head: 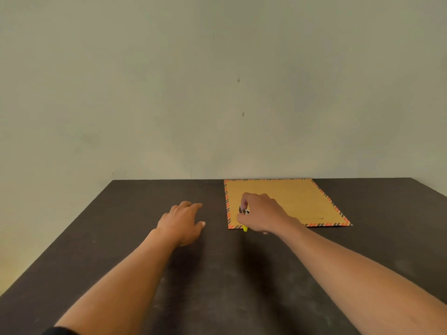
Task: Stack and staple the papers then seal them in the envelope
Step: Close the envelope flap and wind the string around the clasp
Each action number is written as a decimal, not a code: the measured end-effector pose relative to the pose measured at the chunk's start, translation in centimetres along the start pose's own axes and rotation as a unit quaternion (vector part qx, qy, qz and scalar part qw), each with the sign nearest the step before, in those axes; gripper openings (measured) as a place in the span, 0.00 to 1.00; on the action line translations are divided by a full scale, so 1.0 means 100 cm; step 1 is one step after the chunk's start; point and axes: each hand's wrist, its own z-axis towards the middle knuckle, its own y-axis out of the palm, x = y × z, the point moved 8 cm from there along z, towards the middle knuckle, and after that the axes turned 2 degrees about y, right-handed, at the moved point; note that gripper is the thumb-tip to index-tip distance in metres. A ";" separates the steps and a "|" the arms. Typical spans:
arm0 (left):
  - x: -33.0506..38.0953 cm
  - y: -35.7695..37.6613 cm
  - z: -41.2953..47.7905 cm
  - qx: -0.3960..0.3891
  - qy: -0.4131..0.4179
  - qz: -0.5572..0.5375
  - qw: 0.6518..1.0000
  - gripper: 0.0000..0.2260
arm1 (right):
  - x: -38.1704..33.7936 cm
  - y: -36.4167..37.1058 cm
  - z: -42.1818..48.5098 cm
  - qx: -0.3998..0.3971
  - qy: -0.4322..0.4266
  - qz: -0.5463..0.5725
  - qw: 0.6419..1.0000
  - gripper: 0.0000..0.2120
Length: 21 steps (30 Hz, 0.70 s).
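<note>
A mustard-brown paper envelope (290, 199) with a red-and-dark striped border lies flat at the far right of the dark matte desk (217, 274), its far edge close against the pale plain wall (217, 81). Its long axis runs left to right, roughly parallel to that wall. The right hand (263, 211) hangs over the envelope's near-left corner, fingers curled round a small yellow-tipped tool (245, 228). The tool's yellow end pokes out below the hand at the envelope's near edge, and a grey-and-black part shows between thumb and forefinger. It may be a small stapler, but most of it is hidden by the fingers. The left hand (183, 221) is on the bare desk just to the left of the envelope, apart from it, fingers loosely spread and holding nothing. No loose papers are visible, and whether any are already inside the envelope cannot be told, nor whether the flap is closed. The right hand is plainly the nearer, already above the near-left corner, so work at that corner falls to it. The left hand would have to move rightward along the long axis to steady the envelope. The likely risk is the thin envelope sliding on the smooth desk if it is pressed at one corner only.
</note>
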 end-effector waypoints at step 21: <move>-0.065 0.015 0.035 -0.041 -0.048 -0.002 0.998 0.25 | -0.068 0.065 0.103 0.029 0.004 -0.054 0.998 0.22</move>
